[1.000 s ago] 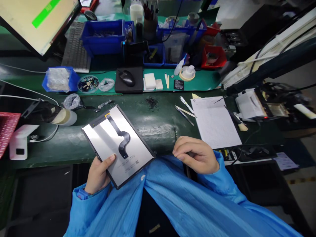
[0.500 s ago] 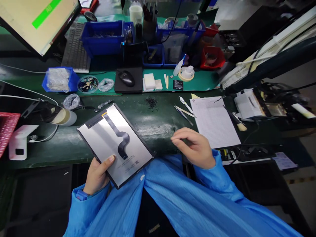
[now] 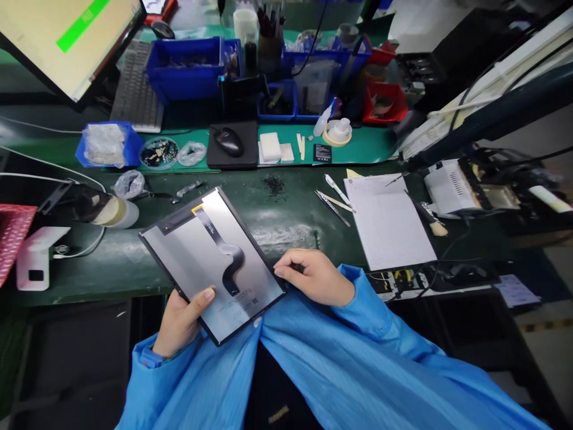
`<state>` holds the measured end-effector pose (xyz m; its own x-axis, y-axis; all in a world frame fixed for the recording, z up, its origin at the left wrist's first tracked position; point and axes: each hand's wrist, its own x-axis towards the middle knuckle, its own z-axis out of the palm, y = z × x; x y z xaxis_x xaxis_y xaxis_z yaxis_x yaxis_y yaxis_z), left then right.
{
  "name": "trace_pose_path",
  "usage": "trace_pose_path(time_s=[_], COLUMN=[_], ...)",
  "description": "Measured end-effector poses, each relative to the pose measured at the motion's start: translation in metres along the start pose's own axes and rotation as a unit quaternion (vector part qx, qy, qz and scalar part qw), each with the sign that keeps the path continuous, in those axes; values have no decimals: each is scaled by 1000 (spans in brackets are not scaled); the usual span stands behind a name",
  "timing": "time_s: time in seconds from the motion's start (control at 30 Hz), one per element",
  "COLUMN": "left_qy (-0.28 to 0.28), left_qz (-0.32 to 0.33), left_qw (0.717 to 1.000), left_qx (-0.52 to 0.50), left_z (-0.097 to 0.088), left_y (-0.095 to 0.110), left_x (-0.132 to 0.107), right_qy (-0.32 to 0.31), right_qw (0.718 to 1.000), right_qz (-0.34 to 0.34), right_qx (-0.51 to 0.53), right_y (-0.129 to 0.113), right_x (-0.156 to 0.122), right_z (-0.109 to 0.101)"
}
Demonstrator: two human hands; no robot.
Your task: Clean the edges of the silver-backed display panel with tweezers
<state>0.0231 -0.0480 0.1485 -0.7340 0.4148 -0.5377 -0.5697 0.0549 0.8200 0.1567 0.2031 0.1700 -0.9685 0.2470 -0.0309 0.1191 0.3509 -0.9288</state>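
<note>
A tablet display panel, silver back up with black edges, lies tilted in my left hand. The left thumb presses on its back near the lower left edge, while the other fingers go underneath, out of sight. A black flex cable with a yellow end curves across the silver back. My right hand is at the panel's right edge, thumb and forefinger pinched together. Whether those fingertips touch the edge or hold a small bit, I cannot tell. Small black scraps lie in a pile on the bench beyond.
Tweezers, a white pen and a lined sheet of paper lie to the right, with a brush beside them. Along the back are a mouse, blue bins and a keyboard. A white cup stands left.
My right hand has moved left and slightly down to the panel's right edge, fingers still pinched. The panel has shifted slightly in my left hand's hold.
</note>
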Motion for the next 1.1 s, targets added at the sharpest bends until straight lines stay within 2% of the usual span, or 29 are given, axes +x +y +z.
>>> trace_pose_path(time_s=[0.23,0.53,1.0,1.1], left_qy=[5,45,71,73], left_qz=[-9,-26,-21,-23], left_qw=[1000,997,994,994], left_qx=[-24,-48,-81,-74], left_z=[6,10,4,4], left_y=[4,11,8,9], left_x=[0,1,7,6], right_qy=[15,18,2,25], right_qw=[995,986,976,977], right_qz=[-89,-164,-197,-187], right_qx=[-36,-11,88,96], right_y=[2,-2,-4,-2], right_x=[-4,-11,-30,-30], right_z=[-7,-22,-48,-50])
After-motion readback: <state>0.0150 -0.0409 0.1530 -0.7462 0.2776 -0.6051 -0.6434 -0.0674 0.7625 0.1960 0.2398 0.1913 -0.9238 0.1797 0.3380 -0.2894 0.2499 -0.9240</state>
